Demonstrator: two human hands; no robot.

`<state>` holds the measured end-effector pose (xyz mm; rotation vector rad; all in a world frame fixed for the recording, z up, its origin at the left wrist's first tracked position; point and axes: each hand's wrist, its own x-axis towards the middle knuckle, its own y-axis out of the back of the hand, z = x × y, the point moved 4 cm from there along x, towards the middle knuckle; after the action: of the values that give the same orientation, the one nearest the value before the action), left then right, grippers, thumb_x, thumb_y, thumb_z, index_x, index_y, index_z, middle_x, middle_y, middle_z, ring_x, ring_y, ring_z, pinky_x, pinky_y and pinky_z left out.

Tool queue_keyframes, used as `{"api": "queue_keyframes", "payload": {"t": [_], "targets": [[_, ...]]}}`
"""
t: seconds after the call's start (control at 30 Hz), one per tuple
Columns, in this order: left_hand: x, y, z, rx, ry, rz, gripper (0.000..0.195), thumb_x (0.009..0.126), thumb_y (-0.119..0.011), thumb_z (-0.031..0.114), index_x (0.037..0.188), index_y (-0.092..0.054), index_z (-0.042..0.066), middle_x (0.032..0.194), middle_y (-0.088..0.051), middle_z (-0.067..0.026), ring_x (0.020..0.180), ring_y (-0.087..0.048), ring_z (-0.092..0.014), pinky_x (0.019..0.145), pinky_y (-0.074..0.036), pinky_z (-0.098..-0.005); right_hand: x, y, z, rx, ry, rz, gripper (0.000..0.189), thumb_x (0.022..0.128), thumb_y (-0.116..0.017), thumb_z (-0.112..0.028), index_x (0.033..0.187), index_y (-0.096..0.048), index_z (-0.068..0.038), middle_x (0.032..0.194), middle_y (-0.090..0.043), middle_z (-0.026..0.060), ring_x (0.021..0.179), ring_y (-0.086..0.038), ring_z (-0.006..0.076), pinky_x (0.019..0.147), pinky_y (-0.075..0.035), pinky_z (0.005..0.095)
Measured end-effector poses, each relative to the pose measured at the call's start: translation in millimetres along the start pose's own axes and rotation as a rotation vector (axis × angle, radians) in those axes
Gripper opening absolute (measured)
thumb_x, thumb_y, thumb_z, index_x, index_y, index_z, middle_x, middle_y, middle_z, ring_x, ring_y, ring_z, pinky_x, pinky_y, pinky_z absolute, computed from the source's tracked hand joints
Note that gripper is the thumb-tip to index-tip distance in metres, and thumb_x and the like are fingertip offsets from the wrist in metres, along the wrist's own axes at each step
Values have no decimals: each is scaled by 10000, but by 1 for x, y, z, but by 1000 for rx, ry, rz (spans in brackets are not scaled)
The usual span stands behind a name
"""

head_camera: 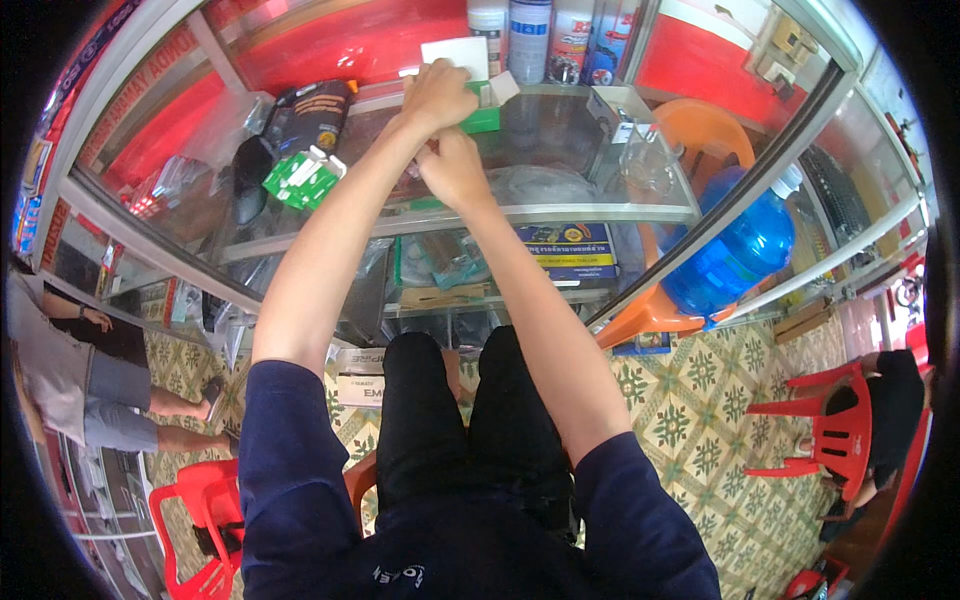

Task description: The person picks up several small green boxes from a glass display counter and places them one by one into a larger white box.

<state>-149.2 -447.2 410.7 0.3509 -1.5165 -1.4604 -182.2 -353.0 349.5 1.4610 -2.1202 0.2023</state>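
My left hand (440, 96) reaches over a glass shelf inside a display cabinet. It lies against the left side of a green cardboard box (484, 118) whose white flaps stand up. The fingers are bent, and whether they grip the box cannot be seen. My right hand (455, 166) is just below, close to the left wrist, with curled fingers partly hidden behind the left forearm. What it may hold does not show clearly. Left of my forearm lies a crumpled green-and-white carton (304, 178), beside a black packaged item (309, 116) with orange marks.
Spray cans (529, 41) stand behind the green box. An open white box (621, 112) and a clear plastic item (651, 161) sit to the right. The cabinet's metal frame (720, 180) crosses before a blue water bottle (739, 247). A person (112, 390) stands at left; another sits on a red chair (844, 431).
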Motion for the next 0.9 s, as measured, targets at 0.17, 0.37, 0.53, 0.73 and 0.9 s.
{"api": "queue_keyframes", "payload": {"t": [0.17,0.37,0.53,0.73,0.9], "targets": [[29,-28,-22,-24,167,-152,473,775,-737,384,1194,-765,165,1343,-646,-200,1299,-571,-384,1066,-407,-585,-1,8,5,265,-198,53,218,933,-607,-122,993,-690,70,935,-740,252,879,-724,390,832,-535,452],[36,-42,-35,-1,113,-115,454,794,-777,386,1179,-721,152,1232,-692,-184,1222,-635,-362,1054,-392,-561,4,6,17,245,-219,103,262,911,-652,-179,953,-693,77,881,-740,240,842,-731,356,809,-541,440],[20,-21,-32,-283,146,118,412,874,-804,313,1174,-660,70,1165,-689,-116,1051,-684,-288,918,-506,-438,3,6,18,222,-182,121,218,879,-671,-149,906,-693,66,878,-746,232,838,-741,346,805,-555,430],[-73,23,-33,-786,-10,536,158,1042,-638,134,1156,-608,28,985,-617,-23,819,-507,-67,697,-421,-248,8,8,37,279,-148,151,125,902,-662,-81,933,-662,39,829,-735,165,759,-731,260,733,-574,379],[-122,22,-59,-818,-11,479,178,1107,-547,176,1154,-646,36,996,-655,-14,924,-575,-85,819,-477,-266,5,7,18,605,-287,88,291,1035,-603,-289,1014,-659,-4,797,-686,74,674,-650,133,621,-534,288]]}}
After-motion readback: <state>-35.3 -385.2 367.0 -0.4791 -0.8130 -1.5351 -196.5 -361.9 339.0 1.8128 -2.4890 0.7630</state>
